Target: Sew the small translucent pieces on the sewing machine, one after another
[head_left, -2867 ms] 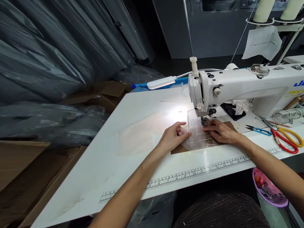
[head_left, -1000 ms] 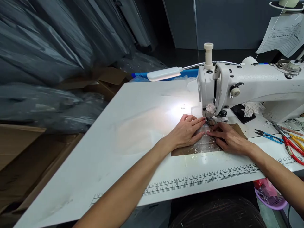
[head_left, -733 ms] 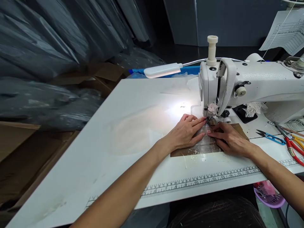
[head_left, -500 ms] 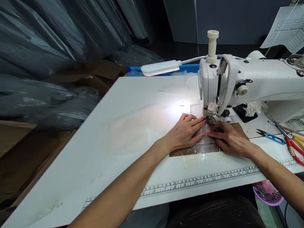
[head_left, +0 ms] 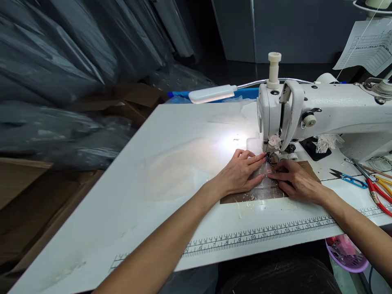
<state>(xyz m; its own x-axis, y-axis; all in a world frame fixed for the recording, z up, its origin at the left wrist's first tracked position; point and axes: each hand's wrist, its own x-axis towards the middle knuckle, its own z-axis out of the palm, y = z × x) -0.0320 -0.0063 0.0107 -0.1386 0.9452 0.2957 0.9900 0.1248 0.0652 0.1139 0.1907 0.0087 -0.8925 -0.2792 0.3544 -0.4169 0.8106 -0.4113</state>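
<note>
My left hand (head_left: 241,173) lies flat on a piece of sheer, clear-looking material (head_left: 263,183), its fingertips close to the needle area of a white sewing machine (head_left: 337,106). From the other side my right hand (head_left: 295,179) rests on the same material, fingers bent but apart, with the index finger reaching toward a small pinkish mark. Both hands are just in front of the presser foot (head_left: 269,158). Beneath the material is a brown sheet (head_left: 239,199). The fingers partly hide the material's edges.
Blue thread snips (head_left: 349,178) and red-handled scissors (head_left: 375,192) lie to the right. A ruler strip (head_left: 254,239) runs along the front edge of the white table (head_left: 137,212). A lamp (head_left: 211,94) shines from behind. Below right hangs a purple basket (head_left: 352,261).
The view has tilted slightly, so the machine and table sit a little lower in it. My hands stay in nearly the same place on the sheer material.
</note>
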